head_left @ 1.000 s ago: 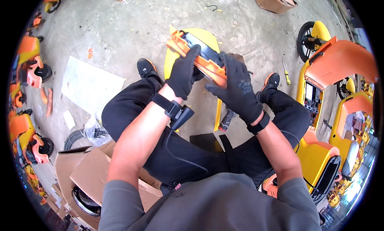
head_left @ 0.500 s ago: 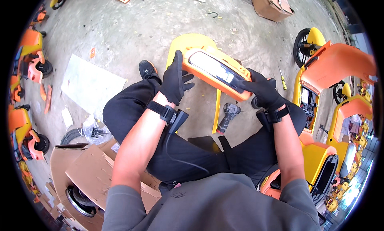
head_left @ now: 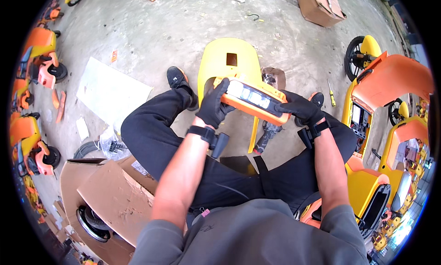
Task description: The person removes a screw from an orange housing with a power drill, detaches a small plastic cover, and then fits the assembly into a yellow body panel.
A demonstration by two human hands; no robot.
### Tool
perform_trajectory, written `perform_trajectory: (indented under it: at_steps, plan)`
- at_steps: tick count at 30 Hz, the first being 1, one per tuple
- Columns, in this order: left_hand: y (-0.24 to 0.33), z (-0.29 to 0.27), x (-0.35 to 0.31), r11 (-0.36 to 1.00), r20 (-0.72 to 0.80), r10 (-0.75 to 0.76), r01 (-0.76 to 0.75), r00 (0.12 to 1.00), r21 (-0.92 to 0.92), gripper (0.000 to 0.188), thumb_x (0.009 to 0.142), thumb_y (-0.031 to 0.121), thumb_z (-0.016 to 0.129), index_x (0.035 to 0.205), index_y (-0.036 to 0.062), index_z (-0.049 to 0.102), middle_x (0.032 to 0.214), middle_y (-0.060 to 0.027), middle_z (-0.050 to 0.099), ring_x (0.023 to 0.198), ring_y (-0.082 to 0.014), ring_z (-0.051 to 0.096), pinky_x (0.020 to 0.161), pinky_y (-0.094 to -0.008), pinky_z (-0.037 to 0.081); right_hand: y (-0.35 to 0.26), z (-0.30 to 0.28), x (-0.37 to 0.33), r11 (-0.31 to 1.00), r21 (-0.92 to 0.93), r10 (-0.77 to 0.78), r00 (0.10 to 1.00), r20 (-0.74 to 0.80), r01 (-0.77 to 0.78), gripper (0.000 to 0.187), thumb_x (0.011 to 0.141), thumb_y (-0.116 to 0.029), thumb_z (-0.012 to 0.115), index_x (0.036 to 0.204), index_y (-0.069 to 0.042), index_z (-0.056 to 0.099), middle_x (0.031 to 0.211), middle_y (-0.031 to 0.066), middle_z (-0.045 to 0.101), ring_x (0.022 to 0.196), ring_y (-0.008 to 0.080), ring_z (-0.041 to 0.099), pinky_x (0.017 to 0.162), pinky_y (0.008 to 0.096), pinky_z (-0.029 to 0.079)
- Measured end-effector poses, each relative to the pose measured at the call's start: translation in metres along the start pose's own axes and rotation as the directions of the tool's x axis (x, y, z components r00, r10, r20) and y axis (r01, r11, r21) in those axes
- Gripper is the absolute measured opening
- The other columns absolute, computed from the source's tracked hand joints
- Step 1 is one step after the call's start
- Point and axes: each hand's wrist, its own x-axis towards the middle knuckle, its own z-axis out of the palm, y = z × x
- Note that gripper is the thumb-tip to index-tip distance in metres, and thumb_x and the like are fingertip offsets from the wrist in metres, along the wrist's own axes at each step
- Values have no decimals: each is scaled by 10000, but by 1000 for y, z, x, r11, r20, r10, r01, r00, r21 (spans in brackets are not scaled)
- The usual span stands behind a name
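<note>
Between my two black-gloved hands I hold up a scooter light [head_left: 257, 100], an orange housing with a long glossy lens that reflects bright patches. My left hand [head_left: 214, 105] grips its left end, with the fingertips up at the upper corner. At the other end, my right hand [head_left: 302, 109] has its thumb over the dark lens edge and fingers behind, partly hidden. Just beyond the light stands a yellow body panel [head_left: 229, 51] with a square hole. Below the light, a cordless drill [head_left: 266, 137] lies on the floor between my legs.
A small open box of hardware [head_left: 274, 76] sits beside the panel. A yellow-handled screwdriver [head_left: 331, 96] lies farther right, near a partly built orange-and-yellow scooter [head_left: 386, 76]. Cardboard boxes [head_left: 108, 191] stand close on my left; a white sheet [head_left: 108, 90] lies beyond them.
Both hands have lowered the light slightly and levelled it a little. The yellow panel's square hole and the hardware box now show beyond it. My left grip has closed further around its end.
</note>
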Motion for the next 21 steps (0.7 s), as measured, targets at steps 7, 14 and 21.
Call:
perform_trajectory:
  at_steps: [7, 14, 21]
  plan:
    - [-102, -34, 15, 971, -139, 138, -161, 981, -175, 467, 980, 269, 663, 1371, 72, 500, 1301, -117, 593, 1214, -273, 587, 1015, -439, 534, 21, 6, 21, 985, -121, 125, 992, 18, -122, 645, 891, -212, 751, 1430, 17, 482, 1333, 70, 605, 1180, 136, 572, 1047, 284, 434]
    - [-98, -30, 19, 954, -129, 18, -56, 991, -294, 542, 946, 284, 706, 1389, 71, 477, 1302, -137, 587, 1203, -292, 596, 1000, -465, 546, 49, 14, 37, 994, -61, 94, 995, 34, -92, 583, 906, -234, 748, 1381, 20, 525, 1253, 70, 642, 1092, 112, 591, 967, 266, 475]
    - [-87, -34, 23, 925, -100, 18, -54, 995, -377, 514, 946, 219, 709, 1388, 71, 495, 1286, -105, 603, 1187, -270, 606, 983, -438, 548, 55, 25, 44, 996, -93, -2, 999, -35, -1, 533, 926, -256, 730, 1351, 12, 550, 1212, 54, 649, 1069, 114, 591, 952, 278, 481]
